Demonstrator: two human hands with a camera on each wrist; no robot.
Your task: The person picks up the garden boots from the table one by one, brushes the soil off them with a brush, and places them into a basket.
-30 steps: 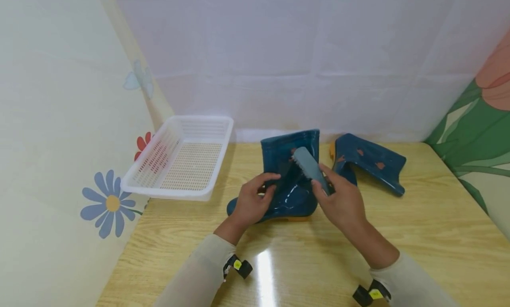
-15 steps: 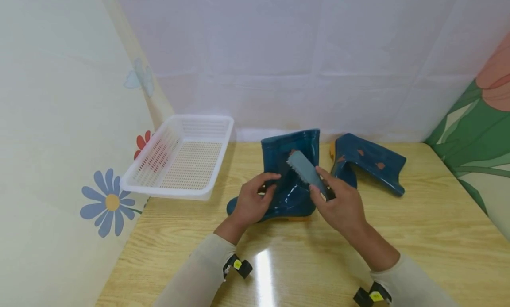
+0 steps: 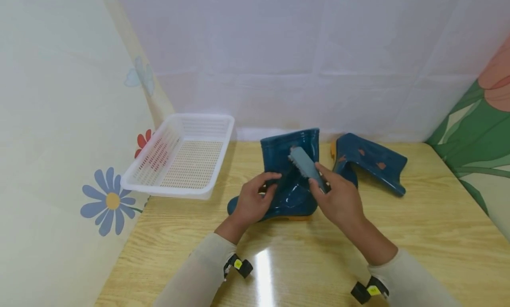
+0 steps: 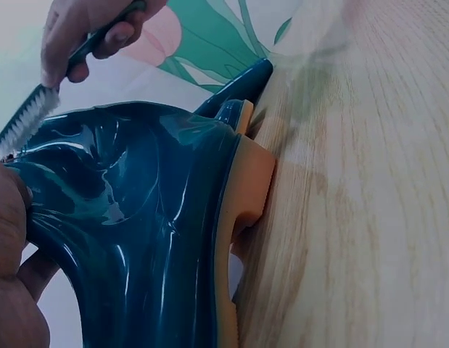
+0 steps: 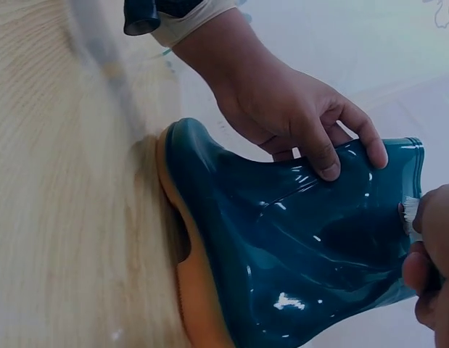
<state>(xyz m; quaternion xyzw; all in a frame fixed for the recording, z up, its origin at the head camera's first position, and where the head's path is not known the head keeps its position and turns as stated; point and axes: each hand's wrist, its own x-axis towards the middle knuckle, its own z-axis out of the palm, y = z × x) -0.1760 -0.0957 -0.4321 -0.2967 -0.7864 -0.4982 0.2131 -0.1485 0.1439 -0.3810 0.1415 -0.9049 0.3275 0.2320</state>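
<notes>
A dark blue-green rain boot (image 3: 295,198) with an orange sole stands on the table, toe to the left. My left hand (image 3: 253,198) grips the front of its shaft, with thumb and fingertips on the rubber in the right wrist view. In my right hand (image 3: 340,198) is a grey-blue brush (image 3: 304,162), pinched between thumb and fingers. Its white bristles (image 4: 28,119) are against the upper shaft, beside a reddish-brown smear (image 3: 292,148) partly covered by the brush head. The bristle contact is partly hidden by my right hand (image 5: 438,254) in the right wrist view.
A second blue boot (image 3: 370,159) lies on its side to the right, with several reddish-brown spots. At the back left stands a white perforated plastic basket (image 3: 169,193). The wooden table (image 3: 318,254) meets a pale wall cloth at the back.
My right hand has moved the brush in short strokes on the shaft, down and left, then slightly up again. The left hand and both boots hold their places.
</notes>
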